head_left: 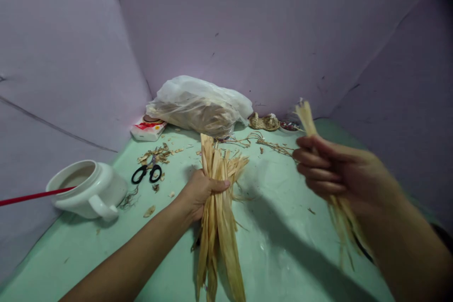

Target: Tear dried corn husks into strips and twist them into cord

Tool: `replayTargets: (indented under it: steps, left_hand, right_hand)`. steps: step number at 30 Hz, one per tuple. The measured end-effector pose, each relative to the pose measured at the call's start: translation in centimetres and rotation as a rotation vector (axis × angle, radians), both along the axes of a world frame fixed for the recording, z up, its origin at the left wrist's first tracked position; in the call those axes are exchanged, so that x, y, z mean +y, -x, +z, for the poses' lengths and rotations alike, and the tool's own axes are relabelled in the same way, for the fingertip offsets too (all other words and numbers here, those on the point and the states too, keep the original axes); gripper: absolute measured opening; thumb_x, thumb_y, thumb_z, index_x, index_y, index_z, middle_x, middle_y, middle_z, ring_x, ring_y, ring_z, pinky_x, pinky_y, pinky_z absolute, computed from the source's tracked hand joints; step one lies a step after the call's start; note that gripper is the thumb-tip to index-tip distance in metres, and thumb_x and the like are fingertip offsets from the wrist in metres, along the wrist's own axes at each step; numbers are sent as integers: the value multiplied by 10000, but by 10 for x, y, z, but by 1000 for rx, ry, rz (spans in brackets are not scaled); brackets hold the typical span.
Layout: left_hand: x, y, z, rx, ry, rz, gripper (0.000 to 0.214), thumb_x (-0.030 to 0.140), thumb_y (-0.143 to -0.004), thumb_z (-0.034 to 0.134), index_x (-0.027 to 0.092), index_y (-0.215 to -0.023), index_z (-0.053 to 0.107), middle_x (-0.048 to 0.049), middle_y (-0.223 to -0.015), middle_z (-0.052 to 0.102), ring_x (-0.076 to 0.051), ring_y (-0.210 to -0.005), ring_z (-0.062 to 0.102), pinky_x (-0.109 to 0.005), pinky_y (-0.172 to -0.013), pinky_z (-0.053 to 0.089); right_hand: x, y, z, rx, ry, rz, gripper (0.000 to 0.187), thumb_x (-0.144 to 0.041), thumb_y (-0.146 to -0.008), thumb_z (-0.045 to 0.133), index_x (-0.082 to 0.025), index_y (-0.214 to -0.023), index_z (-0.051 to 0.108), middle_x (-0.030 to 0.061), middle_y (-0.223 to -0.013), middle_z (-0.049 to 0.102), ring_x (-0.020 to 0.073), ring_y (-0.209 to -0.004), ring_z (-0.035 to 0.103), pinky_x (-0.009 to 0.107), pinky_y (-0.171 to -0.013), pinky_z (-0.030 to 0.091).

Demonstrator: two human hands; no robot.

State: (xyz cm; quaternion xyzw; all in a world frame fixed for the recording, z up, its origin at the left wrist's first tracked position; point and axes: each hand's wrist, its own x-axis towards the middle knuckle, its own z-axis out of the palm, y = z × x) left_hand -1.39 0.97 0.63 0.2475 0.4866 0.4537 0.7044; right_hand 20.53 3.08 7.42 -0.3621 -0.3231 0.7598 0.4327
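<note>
My left hand (pixel 203 193) is closed around a bundle of dried corn husk strips (pixel 222 231) near the middle of the table, thumb across the front. The strips hang down toward me, with ragged ends above the hand. Raised at the right, my right hand (pixel 332 170) grips a smaller bunch of pale husk strips (pixel 306 118). Its cut end sticks up above the fist, and frayed strands dangle below the wrist. The right hand is slightly blurred. The two bundles are apart from each other.
Black-handled scissors (pixel 146 173) lie among husk scraps (pixel 161 153) at the left. Nearby stands a white pitcher (pixel 109 188) with a red stick (pixel 35 196) in it. Along the back wall are a tissue pack (pixel 148 131), a plastic bag (pixel 201 104) and a woven piece (pixel 264 121).
</note>
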Motion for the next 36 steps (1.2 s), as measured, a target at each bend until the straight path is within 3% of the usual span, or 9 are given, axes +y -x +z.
replayTargets:
  steps: [2, 5, 9, 14, 21, 26, 32, 34, 36]
  left_hand:
    - [-1, -2, 1, 5, -5, 1, 420, 103, -471, 733, 33, -872, 630, -101, -631, 642, -196, -517, 587, -333, -514, 487]
    - [-3, -4, 1, -17, -32, -8, 446, 119, -472, 747, 41, -897, 636, -110, -673, 660, -201, -555, 603, -333, -556, 493]
    - [-5, -7, -1, -66, -91, -43, 449, 135, -462, 771, 47, -885, 649, -155, -823, 681, -248, -723, 637, -361, -704, 498]
    - [-6, -7, 0, -79, -113, -80, 473, 143, -427, 781, 46, -871, 649, -170, -844, 681, -268, -748, 636, -381, -729, 491]
    - [-8, -8, -1, -10, -107, -36, 415, 111, -416, 747, 74, -818, 654, -105, -726, 670, -252, -667, 625, -375, -653, 494]
    - [-7, -7, 2, -104, -23, -56, 392, 70, -388, 746, 78, -768, 650, -77, -667, 653, -223, -629, 614, -365, -650, 490]
    - [-5, -4, 1, -177, 5, -68, 342, 39, -405, 730, 70, -737, 651, -71, -627, 648, -180, -567, 596, -325, -613, 492]
    - [-5, -2, 0, -183, 5, -73, 344, 41, -422, 730, 71, -756, 653, -69, -636, 648, -175, -557, 593, -321, -595, 493]
    - [-4, -1, -1, -197, -10, -107, 325, 57, -455, 731, 66, -770, 652, -79, -660, 648, -183, -571, 596, -337, -594, 499]
  right_hand:
    - [-3, 20, -17, -128, 40, 80, 322, -290, -609, 702, -203, -645, 394, -109, -478, 164, 13, -387, 60, 123, -301, 43]
    - [-11, 54, -47, -364, 36, 180, 284, -293, -614, 697, -191, -699, 446, -111, -464, 216, 11, -374, 111, 139, -313, 62]
    - [-19, 73, -67, -432, 53, 222, 284, -295, -608, 674, -186, -658, 416, -114, -450, 218, 11, -364, 123, 160, -324, 70]
    - [-18, 72, -68, -450, 63, 143, 262, -276, -588, 655, -184, -633, 414, -116, -420, 222, 12, -354, 140, 170, -341, 67]
    - [-22, 78, -70, -468, 33, 143, 235, -237, -606, 591, -183, -541, 371, -104, -408, 233, 13, -347, 168, 181, -343, 83]
    - [-21, 74, -71, -326, 101, 224, 311, -279, -630, 562, -203, -555, 270, -113, -445, 194, 12, -373, 99, 173, -351, 45]
    - [-17, 66, -72, -163, 159, 336, 277, -260, -625, 579, -199, -605, 310, -120, -464, 148, 25, -403, 51, 150, -353, 41]
    - [-16, 64, -71, -131, 175, 344, 236, -239, -617, 581, -184, -603, 352, -107, -467, 199, 23, -394, 95, 138, -351, 64]
    - [-14, 63, -68, -110, 148, 321, 139, -215, -614, 566, -159, -621, 439, -62, -503, 352, 28, -404, 254, 128, -355, 173]
